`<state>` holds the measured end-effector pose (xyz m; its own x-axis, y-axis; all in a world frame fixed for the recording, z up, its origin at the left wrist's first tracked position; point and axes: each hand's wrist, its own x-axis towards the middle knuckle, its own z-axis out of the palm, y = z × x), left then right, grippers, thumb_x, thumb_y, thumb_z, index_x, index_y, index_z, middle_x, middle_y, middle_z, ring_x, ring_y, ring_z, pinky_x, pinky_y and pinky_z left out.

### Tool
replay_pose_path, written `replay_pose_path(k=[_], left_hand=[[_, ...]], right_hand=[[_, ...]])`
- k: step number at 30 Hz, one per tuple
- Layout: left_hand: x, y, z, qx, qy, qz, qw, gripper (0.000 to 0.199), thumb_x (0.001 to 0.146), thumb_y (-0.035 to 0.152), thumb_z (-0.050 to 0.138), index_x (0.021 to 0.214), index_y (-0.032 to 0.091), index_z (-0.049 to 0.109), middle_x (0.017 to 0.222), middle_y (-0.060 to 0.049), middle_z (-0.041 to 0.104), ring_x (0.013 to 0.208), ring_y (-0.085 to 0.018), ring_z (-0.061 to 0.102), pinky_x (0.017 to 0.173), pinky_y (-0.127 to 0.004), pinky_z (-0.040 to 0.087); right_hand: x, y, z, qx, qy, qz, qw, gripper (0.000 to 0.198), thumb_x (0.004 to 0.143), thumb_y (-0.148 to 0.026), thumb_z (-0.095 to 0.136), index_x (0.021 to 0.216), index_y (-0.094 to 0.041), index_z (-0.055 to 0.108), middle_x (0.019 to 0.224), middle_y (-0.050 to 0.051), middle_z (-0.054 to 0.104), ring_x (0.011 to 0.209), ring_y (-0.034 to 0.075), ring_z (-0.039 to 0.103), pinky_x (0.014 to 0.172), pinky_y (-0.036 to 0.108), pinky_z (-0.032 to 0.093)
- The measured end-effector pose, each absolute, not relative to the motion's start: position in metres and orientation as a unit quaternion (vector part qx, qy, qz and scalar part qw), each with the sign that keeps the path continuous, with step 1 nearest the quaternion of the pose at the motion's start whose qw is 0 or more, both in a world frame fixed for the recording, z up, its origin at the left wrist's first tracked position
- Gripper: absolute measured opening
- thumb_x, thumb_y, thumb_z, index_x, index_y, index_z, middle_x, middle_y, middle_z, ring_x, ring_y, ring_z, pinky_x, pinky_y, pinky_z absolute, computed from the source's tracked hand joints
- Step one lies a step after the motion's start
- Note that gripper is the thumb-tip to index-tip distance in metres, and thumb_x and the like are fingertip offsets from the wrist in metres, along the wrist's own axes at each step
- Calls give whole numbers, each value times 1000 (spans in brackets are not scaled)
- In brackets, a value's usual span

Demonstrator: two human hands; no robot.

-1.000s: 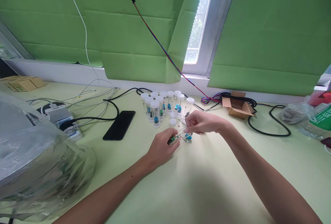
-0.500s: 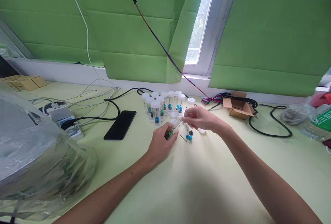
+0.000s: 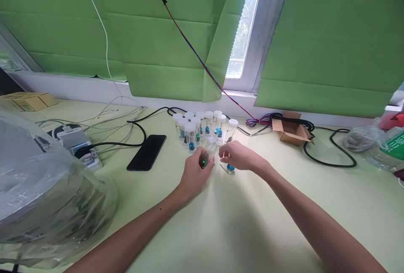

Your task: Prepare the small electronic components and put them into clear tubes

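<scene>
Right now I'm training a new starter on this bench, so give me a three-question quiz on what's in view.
1. True or false: the left hand holds a clear tube with a green piece inside.
2. What lies flat left of the capped vials? A) black phone B) scissors C) notebook
3. Fill in: behind the right hand, by the window, an open cardboard ___ sits among black cables.

Key: 1 true. 2 A, the black phone. 3 box.
</scene>
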<state>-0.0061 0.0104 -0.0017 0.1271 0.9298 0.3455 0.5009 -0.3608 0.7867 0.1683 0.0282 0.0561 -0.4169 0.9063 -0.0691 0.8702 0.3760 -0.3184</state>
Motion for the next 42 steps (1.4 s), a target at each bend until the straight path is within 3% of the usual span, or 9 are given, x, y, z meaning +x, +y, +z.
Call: replay_pose_path(k=[5,18,42], left_hand=[[-7,9,-2,710,500,426,254,23,84,33,53,70,21,39,61,6,42,56,-10,37,54,-23,31],[-6,11,-3,727,487,421,237,22,85,32,51,70,22,38,61,6,41,57,-11,37,55,-24,31],[-7,11,-7,746,469,418,222,22,85,32,50,71,22,37,61,6,39,57,-11,33,54,-24,30]], right_hand=[[161,25,47,-540,-836,99,-17,15,84,-22,60,98,-18,66,96,8,66,86,19,61,57,23,37],[148,13,36,-527,-845,16,-88,21,84,-6,45,96,-12,60,98,14,61,74,21,66,57,27,44],[129,2,28,-592,-804,4,-53,25,90,-5,37,108,-7,54,103,21,58,88,29,65,64,33,51]])
